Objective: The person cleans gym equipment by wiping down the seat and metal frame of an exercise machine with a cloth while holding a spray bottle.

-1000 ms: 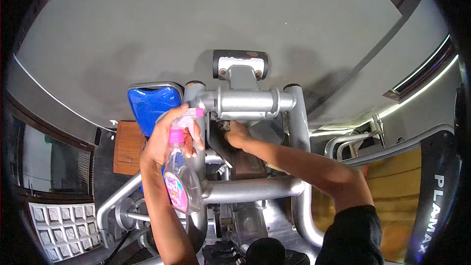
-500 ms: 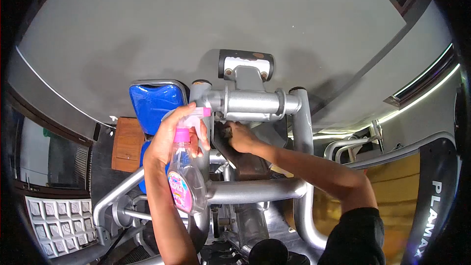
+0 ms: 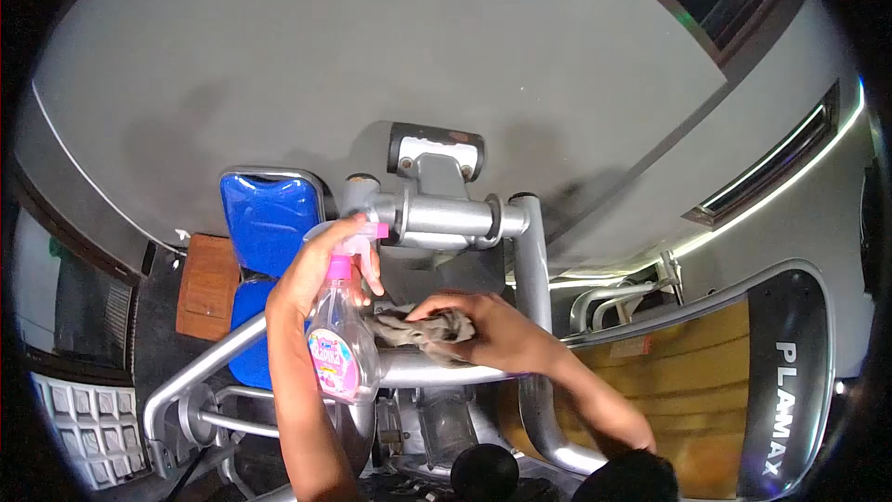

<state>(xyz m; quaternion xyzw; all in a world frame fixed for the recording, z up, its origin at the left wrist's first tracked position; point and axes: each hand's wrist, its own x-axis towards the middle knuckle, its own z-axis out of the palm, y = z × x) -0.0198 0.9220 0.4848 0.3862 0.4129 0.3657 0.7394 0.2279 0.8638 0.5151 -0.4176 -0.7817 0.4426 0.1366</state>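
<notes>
Both hands are closed: the left hand (image 3: 321, 274) grips the bottle (image 3: 346, 353) by its neck, blocking sight of the bar's left end, while the right hand (image 3: 492, 333) clutches a crumpled cloth (image 3: 429, 327) at the bar (image 3: 455, 373). Whether the transparent bottle contains liquid is hard to tell. Left of the bar stands a blue chair (image 3: 271, 223); right, a PLAMAX panel (image 3: 785, 372).

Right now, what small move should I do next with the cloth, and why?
Perhaps slide the right hand a little along the silver crossbar, cloth against the metal. The cloth is bunched in that hand, right at the bar, while the left hand holds the spray bottle to the side.
</notes>
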